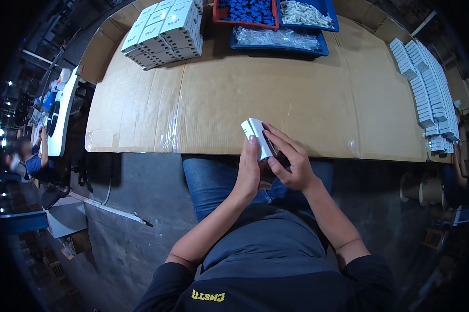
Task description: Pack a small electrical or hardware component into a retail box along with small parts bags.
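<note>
A small, white, rectangular box (pixel 257 130) with crisp edges and a smooth, card-like face is held just above the near edge of the worktop, in front of the person's body. The grip of the left hand (pixel 249 169) is closed on its left side, thumb flat on the white face; the grip of the right hand (pixel 292 162) clasps the other side with extended fingers. Small dark marks on the box are too tiny to make out.

The brown corrugated-cardboard worktop (pixel 255 93) is creased, with strips of glossy clear tape (pixel 170 124). Beyond the box stand a shallow blue plastic tray (pixel 276 52) of crinkled transparent bags (pixel 276 37), a red plastic tray (pixel 245 24) heaped with small blue pieces (pixel 247 10), and a second blue tray (pixel 334 15) of whitish, irregular pieces (pixel 307 14). At far left is a block of stacked white cartons (pixel 164 31) bearing dark and reddish printing; along the right edge, tight rows of slim white boxes (pixel 426 88). Yellow lettering (pixel 208 296) marks the person's dark shirt (pixel 276 286).
</note>
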The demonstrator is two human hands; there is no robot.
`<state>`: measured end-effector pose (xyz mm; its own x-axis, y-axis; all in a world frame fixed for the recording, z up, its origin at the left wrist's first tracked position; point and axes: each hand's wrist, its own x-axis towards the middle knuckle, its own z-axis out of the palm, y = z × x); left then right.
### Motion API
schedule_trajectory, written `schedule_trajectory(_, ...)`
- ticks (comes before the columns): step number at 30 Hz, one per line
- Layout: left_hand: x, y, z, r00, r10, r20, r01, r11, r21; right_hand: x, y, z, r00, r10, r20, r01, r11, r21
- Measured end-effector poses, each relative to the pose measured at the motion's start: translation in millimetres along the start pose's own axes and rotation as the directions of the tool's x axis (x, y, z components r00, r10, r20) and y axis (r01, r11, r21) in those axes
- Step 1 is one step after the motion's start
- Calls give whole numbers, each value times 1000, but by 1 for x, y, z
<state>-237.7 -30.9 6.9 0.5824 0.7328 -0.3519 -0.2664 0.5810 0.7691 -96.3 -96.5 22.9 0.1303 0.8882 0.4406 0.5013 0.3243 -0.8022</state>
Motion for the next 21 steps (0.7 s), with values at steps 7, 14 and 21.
schedule_trajectory(7,-11,10,9,999,26,-37,-22,994,110,-4,14,8,977,-209,33,209,924,-320)
schedule_trajectory(14,-4,-1,5,993,68,-95,-51,984,172,-9,23,15,986,-133,99,159,926,-344)
schedule_trajectory(21,2,-6,17,990,78,-120,-59,986,156,-25,37,32,994,-104,-11,91,907,-411)
